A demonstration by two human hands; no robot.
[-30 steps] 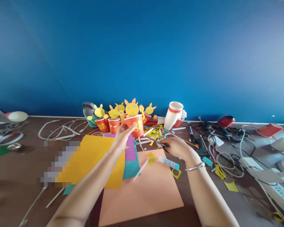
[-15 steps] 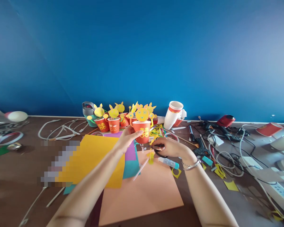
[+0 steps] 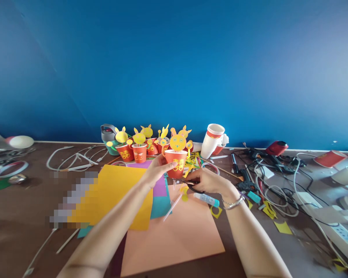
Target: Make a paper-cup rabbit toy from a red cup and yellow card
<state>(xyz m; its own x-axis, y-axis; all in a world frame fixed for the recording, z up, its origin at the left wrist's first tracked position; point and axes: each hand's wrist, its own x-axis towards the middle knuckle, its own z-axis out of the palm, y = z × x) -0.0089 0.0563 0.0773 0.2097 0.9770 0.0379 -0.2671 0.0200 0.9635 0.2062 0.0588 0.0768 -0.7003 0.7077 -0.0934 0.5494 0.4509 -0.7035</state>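
Note:
My left hand (image 3: 159, 168) is closed around a red paper cup (image 3: 178, 164) with gold characters, held upright above the table. Out of its top rises a yellow paper animal face (image 3: 178, 142) with ears. A short piece of clear straw (image 3: 174, 183) sticks out under the cup's bottom. In my right hand (image 3: 209, 180) is a pair of scissors (image 3: 195, 188) with dark handles, its blades pointing left close to the straw; whether they touch it I cannot tell. Just beneath lie a yellow paper scrap (image 3: 185, 195) and a glue stick (image 3: 206, 199).
Several finished-looking red cups (image 3: 139, 153) with yellow faces line the wall at the left. Stacked white cups (image 3: 211, 143) stand at the back right. Orange paper (image 3: 116, 193) and peach paper (image 3: 174, 239) cover the front. Cables (image 3: 287, 193) and a glue gun (image 3: 245, 181) clutter the right.
The cup in my left hand has shifted slightly right and down, and its paper face stands differently in the cup. My right hand has brought the scissors nearer the straw below it.

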